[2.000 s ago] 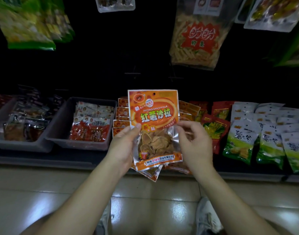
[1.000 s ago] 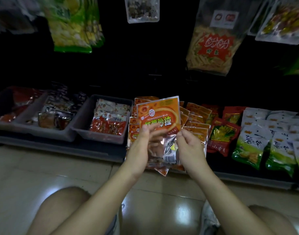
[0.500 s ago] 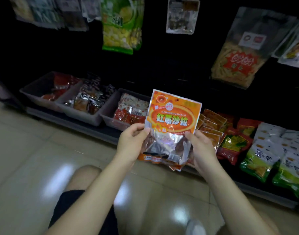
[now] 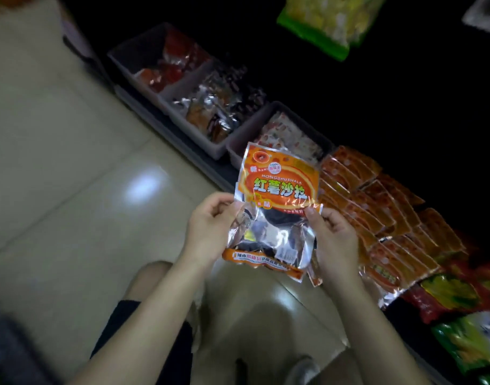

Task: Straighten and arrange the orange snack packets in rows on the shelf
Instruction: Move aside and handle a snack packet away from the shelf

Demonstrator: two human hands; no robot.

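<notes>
I am looking down at a glossy beige tiled floor (image 4: 71,162) with lamp glare on it. A low dark shelf (image 4: 171,134) runs slantwise across the view, and the space behind it is nearly black. Three grey plastic bins (image 4: 166,102) stand side by side on the shelf, holding red and silvery wrapped goods. To their right lie overlapping rows of flat orange foil packets (image 4: 377,212), then red-and-yellow bags (image 4: 455,295) and green ones (image 4: 471,343). A green-and-yellow bag (image 4: 330,20) hangs above.

The orange snack packet with a crinkled silver lower half (image 4: 280,184) is held upright in front of the shelf, over the floor, just left of the rows. My left grip (image 4: 210,229) pinches its left edge and my right grip (image 4: 335,240) pinches its right edge, thumb on the front. The label reads "HONGSHUSHALA" over 红薯沙拉, and a barcode shows near the bottom.
</notes>
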